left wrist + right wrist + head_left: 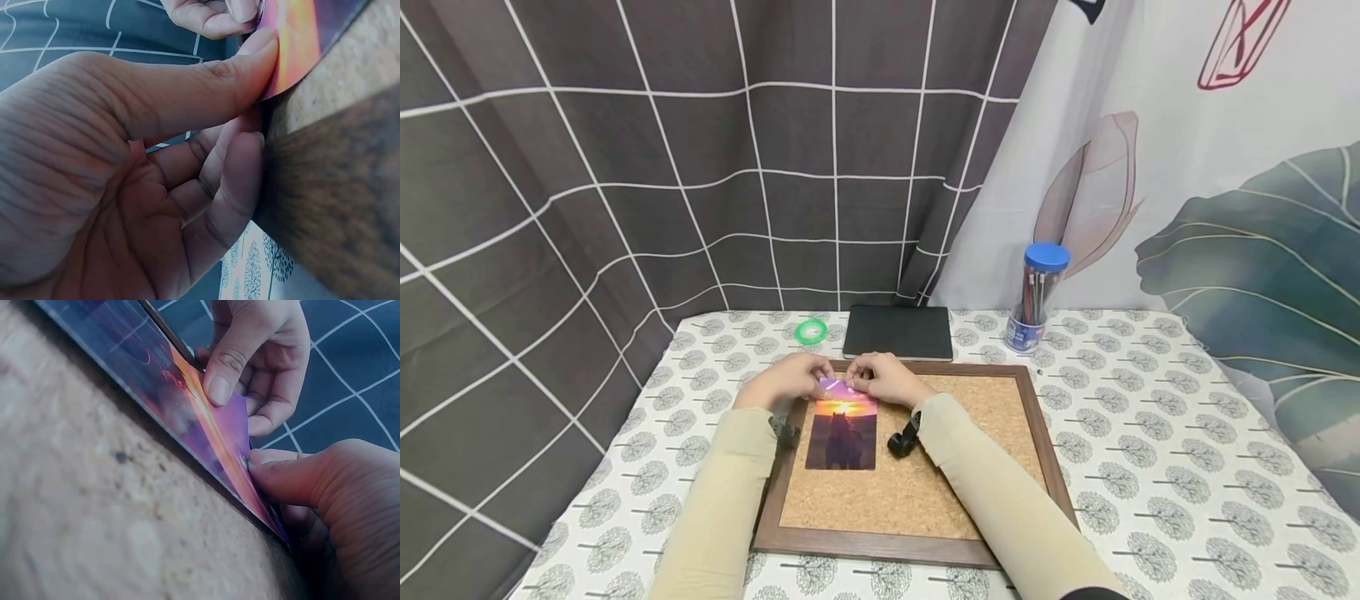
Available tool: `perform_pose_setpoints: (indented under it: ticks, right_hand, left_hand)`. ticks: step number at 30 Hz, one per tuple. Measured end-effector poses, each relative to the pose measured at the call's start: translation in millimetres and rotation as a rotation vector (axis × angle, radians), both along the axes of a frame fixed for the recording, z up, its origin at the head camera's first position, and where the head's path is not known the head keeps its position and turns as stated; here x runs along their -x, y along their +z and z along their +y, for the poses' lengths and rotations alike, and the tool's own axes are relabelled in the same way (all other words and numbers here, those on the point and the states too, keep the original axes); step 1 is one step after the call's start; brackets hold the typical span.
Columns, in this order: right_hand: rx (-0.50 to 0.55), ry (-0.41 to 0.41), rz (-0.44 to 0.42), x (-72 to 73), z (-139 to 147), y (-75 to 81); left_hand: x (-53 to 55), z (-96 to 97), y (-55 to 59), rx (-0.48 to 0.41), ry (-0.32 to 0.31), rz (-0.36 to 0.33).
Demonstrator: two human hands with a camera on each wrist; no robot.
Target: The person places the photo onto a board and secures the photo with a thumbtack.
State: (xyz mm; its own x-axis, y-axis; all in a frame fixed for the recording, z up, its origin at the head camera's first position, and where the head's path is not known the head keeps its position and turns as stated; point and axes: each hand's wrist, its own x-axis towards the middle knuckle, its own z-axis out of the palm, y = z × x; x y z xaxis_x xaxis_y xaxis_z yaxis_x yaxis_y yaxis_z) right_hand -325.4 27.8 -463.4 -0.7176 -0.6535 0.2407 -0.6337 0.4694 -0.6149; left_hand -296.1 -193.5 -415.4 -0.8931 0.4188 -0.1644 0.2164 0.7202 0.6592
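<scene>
A photo print [842, 437] of a dark horse before a sunset lies over the left part of a cork board [947, 500] with a brown wooden frame. My left hand [790, 382] pinches its upper left edge; in the left wrist view, the thumb lies on the purple-and-orange face of the print [295, 44] and other fingers curl below. At the upper right edge, my right hand [886, 379] pinches the print between thumb and finger. The right wrist view has the top of the print [219, 434] bent up between both hands.
Behind the board lies a black notebook [898, 332], with a green tape roll [801, 335] to its left. A clear jar of pencils with a blue lid [1036, 292] stands at the back right. Curtains [790, 133] hang behind the tree-patterned tablecloth [1187, 492].
</scene>
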Motion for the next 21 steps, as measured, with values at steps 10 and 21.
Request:
perform_pose_setpoints:
  ticks: [10, 21]
  right_hand:
    - [0.004, 0.001, 0.005, -0.4, 0.2, -0.5]
    - [-0.001, 0.002, 0.005, 0.8, 1.0, -1.6]
  left_hand:
    - [-2.2, -0.7, 2.7, 0.006, 0.004, 0.017]
    - [-2.3, -2.9, 4.9, 0.015, -0.003, 0.036]
